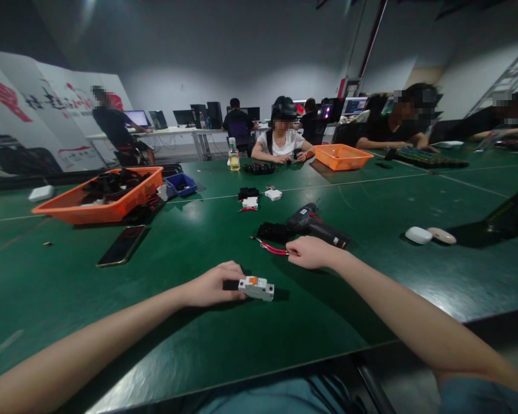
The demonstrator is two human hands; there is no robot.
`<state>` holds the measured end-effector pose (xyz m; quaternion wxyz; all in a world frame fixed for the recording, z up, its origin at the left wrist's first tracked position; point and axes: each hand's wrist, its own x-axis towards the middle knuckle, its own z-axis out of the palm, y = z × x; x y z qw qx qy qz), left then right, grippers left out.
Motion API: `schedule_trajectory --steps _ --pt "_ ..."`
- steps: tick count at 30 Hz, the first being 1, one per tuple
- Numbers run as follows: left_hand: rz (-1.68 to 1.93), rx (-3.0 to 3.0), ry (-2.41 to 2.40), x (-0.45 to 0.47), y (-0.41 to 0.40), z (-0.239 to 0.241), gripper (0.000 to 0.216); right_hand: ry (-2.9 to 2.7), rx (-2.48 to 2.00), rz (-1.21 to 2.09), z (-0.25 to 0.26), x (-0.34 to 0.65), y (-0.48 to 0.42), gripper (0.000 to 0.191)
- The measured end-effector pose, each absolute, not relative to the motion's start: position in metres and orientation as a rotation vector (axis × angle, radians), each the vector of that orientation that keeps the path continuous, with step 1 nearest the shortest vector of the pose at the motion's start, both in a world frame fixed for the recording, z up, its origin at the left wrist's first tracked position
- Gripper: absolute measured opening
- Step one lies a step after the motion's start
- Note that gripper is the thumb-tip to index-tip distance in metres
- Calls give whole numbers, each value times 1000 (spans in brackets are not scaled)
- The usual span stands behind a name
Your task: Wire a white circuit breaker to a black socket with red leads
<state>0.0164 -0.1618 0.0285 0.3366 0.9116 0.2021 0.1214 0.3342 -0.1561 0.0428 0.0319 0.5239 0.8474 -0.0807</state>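
Observation:
My left hand (218,283) grips the end of a white circuit breaker (259,289) with an orange switch, low over the near part of the green table. Fingers and thumb are closed on its left end. Further forward and to the right, my right hand (309,252) is closed in a pinch on red wires (273,249) with metal lugs at their free ends. Just beyond that hand lies a black and grey power drill (317,226). A cluster of black parts (274,232) sits beside the drill's front. Further off are a white breaker (250,202) and another white piece (273,195).
An orange basket (107,214) full of black parts stands at left, with a blue bin (182,184) beside it. A phone (123,246) lies nearer. Two small cases (418,235) rest at right. Across the table sit a co-worker (280,144), a bottle (233,160) and another orange basket (341,160).

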Motion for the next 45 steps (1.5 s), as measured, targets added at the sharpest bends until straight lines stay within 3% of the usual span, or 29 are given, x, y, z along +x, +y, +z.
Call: schedule_trajectory --steps 14,20,27,45 --pt "333 2403 519 16 -162 27 30 2622 1605 -292 42 334 -156 29" --pt "339 2434 492 16 -160 22 29 2626 1600 -244 43 335 -157 22" --pt "349 2449 475 15 -159 19 27 2626 1668 -166 41 329 -158 51" --pt "363 2477 489 17 -160 20 26 2640 1607 -234 45 334 -160 34"
